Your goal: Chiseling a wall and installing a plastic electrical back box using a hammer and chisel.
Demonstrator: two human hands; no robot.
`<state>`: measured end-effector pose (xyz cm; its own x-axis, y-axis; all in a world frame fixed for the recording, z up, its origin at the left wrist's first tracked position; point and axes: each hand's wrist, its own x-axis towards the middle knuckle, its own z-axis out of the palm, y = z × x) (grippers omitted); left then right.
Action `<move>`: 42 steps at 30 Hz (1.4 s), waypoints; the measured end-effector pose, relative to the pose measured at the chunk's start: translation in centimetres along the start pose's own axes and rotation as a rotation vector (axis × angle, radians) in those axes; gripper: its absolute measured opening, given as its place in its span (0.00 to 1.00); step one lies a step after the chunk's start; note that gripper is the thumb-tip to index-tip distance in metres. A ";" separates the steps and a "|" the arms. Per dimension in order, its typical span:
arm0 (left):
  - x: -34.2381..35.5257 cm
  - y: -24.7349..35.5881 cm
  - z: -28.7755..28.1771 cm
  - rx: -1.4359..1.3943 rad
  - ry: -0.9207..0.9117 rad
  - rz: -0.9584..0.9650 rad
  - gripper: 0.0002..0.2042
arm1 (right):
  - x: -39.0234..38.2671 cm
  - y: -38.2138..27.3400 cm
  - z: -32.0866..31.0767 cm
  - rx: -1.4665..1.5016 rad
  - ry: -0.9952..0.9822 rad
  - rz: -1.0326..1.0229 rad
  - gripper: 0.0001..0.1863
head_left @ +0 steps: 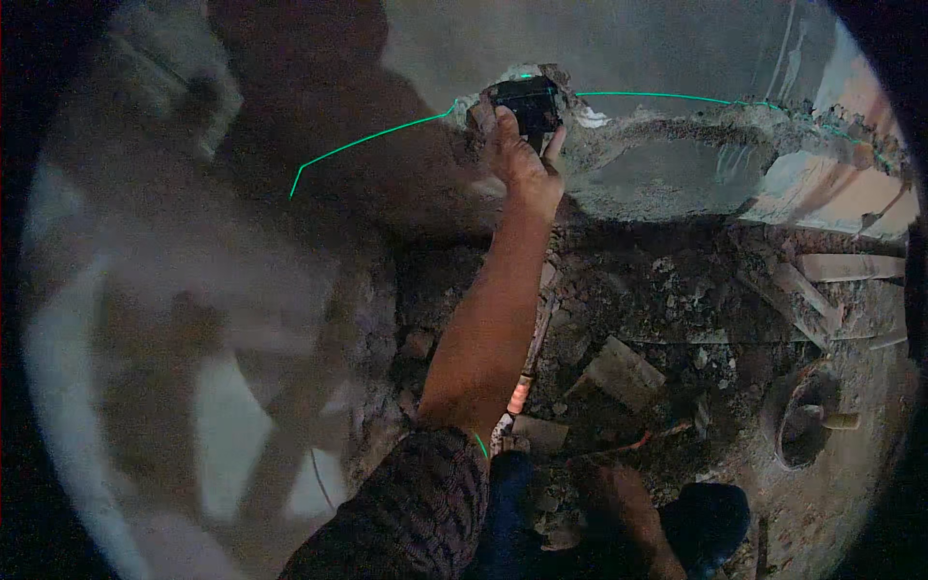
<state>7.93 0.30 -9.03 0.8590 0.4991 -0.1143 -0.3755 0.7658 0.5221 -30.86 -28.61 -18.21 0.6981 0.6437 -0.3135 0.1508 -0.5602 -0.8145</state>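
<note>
My left hand (522, 159) is closed on a black box (527, 101) at a rough, broken recess in the wall (657, 164). A green laser line runs across the wall on both sides of the box. My right hand (604, 474) is low at the bottom centre, dim, its fingers too unclear to make out. Below my left arm, a tool with an orange grip (518, 394) leans among the rubble.
Dirt, broken masonry (628, 372) and strips of board (846, 266) cover the floor along the wall's foot. A round pan with a handled tool (802, 425) lies at the right. A side wall (193, 290) rises on the left. A chiselled channel runs rightward from the recess.
</note>
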 end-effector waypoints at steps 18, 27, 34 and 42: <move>0.4 -0.8 -1.2 0.031 -0.023 0.050 0.20 | 0.9 0.8 0.8 0.020 -0.101 0.268 0.24; -0.1 -1.2 -1.3 -0.078 0.049 0.027 0.16 | 0.3 0.1 -0.2 -0.041 -0.177 0.242 0.23; 0.9 -1.8 -2.5 -0.172 -0.052 0.023 0.12 | 0.1 0.7 -0.4 -0.363 -0.275 0.030 0.35; 0.4 -1.5 -2.2 -0.174 -0.040 0.013 0.10 | -0.8 1.9 1.0 -0.341 -0.142 0.007 0.32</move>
<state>8.11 0.26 -11.78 0.8655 0.4955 -0.0734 -0.4382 0.8200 0.3683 -31.82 -29.66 -20.05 0.5994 0.6918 -0.4026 0.3876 -0.6909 -0.6102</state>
